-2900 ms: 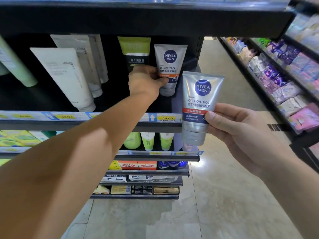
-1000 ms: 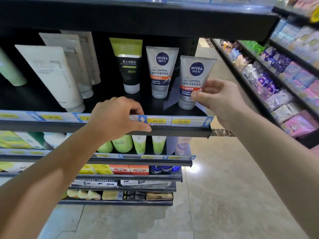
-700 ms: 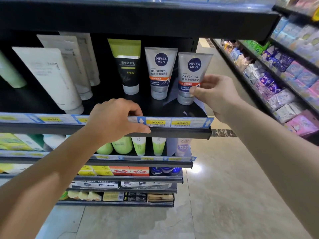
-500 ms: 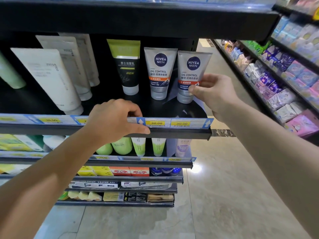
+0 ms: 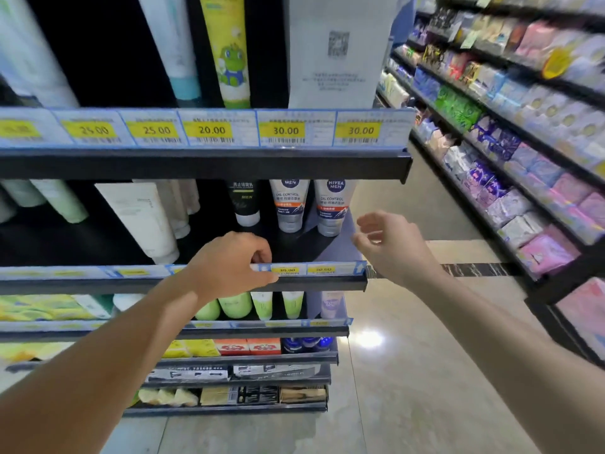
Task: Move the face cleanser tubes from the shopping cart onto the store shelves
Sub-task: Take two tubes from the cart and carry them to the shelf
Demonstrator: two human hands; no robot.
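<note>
Right hand hung open, empty, near the standing tube; left hand gripped the price rail (steadying). Withdrawing sideways would avoid toppling it.

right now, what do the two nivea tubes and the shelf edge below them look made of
Left Nivea tube and right Nivea tube: likely flexible plastic, silvery satin, soft sheen, grey caps. Shelf edge: probably painted metal, matte black, crisp straight lip.

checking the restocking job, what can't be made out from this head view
- Shopping cart: outside the head view; remaining tubes unknown.
- Tops of both grey tubes: hidden by the upper shelf.
- Price rail below them: print blurred, part covered by the left hand.
</note>
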